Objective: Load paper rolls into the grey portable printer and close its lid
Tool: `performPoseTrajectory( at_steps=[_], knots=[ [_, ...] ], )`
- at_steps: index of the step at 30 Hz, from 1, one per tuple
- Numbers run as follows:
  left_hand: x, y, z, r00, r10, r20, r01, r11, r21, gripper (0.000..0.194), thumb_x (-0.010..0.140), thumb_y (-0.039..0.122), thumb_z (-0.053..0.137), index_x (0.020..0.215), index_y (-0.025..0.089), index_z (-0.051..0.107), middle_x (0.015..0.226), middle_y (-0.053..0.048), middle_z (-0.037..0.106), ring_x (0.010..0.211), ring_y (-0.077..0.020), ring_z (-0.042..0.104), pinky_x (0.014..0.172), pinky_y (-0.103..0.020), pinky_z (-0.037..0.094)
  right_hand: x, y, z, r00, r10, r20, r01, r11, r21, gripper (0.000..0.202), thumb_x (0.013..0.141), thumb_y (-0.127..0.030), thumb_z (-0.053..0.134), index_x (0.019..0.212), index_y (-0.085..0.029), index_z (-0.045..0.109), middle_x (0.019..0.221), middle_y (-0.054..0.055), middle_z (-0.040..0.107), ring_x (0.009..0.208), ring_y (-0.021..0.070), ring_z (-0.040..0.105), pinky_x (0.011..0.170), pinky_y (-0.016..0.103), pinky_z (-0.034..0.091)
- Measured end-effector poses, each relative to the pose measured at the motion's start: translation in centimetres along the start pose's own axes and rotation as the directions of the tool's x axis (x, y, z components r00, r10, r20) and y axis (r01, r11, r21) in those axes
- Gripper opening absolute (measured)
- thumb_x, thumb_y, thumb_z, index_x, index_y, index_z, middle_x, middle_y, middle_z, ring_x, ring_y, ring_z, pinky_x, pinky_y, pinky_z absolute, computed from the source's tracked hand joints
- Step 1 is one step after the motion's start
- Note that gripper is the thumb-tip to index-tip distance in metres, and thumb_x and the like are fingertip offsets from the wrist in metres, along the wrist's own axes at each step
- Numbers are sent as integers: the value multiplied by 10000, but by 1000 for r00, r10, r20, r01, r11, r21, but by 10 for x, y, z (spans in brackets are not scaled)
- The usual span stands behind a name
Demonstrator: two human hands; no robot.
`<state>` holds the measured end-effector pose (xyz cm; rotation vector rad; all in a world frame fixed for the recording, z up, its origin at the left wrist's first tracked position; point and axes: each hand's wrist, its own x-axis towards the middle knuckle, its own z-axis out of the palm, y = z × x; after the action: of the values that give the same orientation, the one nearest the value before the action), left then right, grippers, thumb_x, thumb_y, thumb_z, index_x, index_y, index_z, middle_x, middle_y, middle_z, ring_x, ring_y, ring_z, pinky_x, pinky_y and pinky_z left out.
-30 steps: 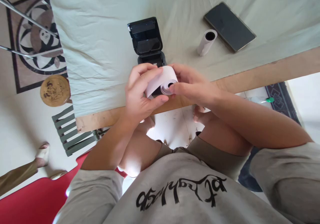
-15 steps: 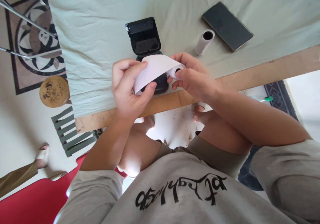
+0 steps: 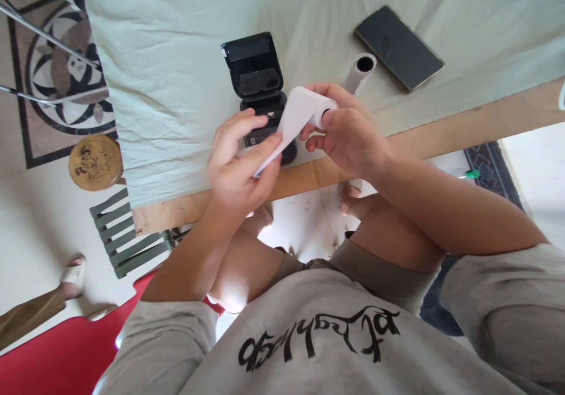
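Note:
A small roll of white paper (image 3: 298,109) is partly unwound between my hands. My right hand (image 3: 348,127) grips the rolled part, with the thumb at its dark core. The loose strip runs down to the left, where my left hand (image 3: 245,162) pinches its end between thumb and fingers. Just beyond and partly under my hands lies a black device with a raised lid (image 3: 255,68), which looks like a mini printer. Its open compartment (image 3: 265,112) shows small labels, and my left hand covers part of it.
A second paper roll (image 3: 359,77) stands upright right of my hands. Beyond it lies a dark phone (image 3: 399,47). Pale green cloth (image 3: 168,89) covers the table, with a bare wooden front edge (image 3: 463,115). To the left are a round stool (image 3: 96,162) and another person's foot (image 3: 73,274).
My left hand has moved slightly right and turned the strip, which is now narrower to view and angled downward. The roll has shifted a little right, uncovering more of the black device's compartment.

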<state>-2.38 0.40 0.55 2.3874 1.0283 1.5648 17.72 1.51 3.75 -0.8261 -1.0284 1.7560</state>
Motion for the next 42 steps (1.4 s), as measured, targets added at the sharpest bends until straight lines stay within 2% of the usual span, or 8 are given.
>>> performPoseTrajectory(
  at_steps=[7,11,14,21,26,29,38,42],
  knots=[
    [4,32,1,973,162,161,-157,987,-47,303,849,476,522,970,227,644,1142,-87,663,1101,-292,611,843,-463,523,-6,-5,4,992,4,128,-9,999,45,293,774,-281,598,1061,-251,550,934,-18,549,814,112,531,682,229,478],
    [5,27,-1,996,85,-5,-85,995,-44,111,809,328,618,875,245,589,853,-29,629,771,-184,591,683,-372,471,-8,-4,7,980,7,198,-7,1000,-2,305,787,-285,635,1069,-205,552,984,-10,576,831,101,545,712,222,463],
    [9,20,-2,987,84,-140,-83,996,14,216,796,350,648,987,276,579,843,-26,570,783,-186,553,670,-374,458,-11,-6,10,961,56,272,-23,992,-123,321,777,-276,637,1068,-185,538,965,-17,589,887,96,553,796,219,459],
    [15,18,2,979,203,-22,-204,975,-82,249,783,342,684,986,252,572,912,-25,679,821,-169,649,722,-350,532,-11,-8,12,890,93,447,17,972,-236,278,832,-308,606,1058,-160,539,929,-8,590,882,92,565,796,217,476],
    [3,24,-2,994,-86,61,97,975,-200,363,707,338,757,999,233,568,873,-24,687,779,-164,666,665,-321,549,-12,-13,10,874,203,442,-23,925,-380,451,849,-396,613,1201,-162,455,945,10,619,809,105,603,690,232,498],
    [-2,26,-3,968,-235,84,249,935,-252,443,762,420,698,1130,240,530,903,-34,674,751,-157,666,573,-280,547,-14,-18,8,925,157,345,41,864,-502,427,787,-354,691,1142,-204,507,970,17,631,854,141,606,683,253,499],
    [2,27,-8,947,-221,234,286,910,-300,409,888,499,511,1271,367,460,1298,-50,573,1187,-245,587,642,-276,607,-11,-20,0,975,59,215,87,788,-610,185,798,-272,669,947,-226,570,670,-44,573,624,104,518,566,251,398],
    [-2,24,-9,883,-242,402,397,843,-364,740,734,640,643,1356,336,382,1351,-86,512,1149,-268,615,756,-342,629,-9,-18,-3,978,45,202,87,799,-595,192,803,-283,679,948,-220,571,692,-26,589,647,120,531,588,265,410]
  ],
)
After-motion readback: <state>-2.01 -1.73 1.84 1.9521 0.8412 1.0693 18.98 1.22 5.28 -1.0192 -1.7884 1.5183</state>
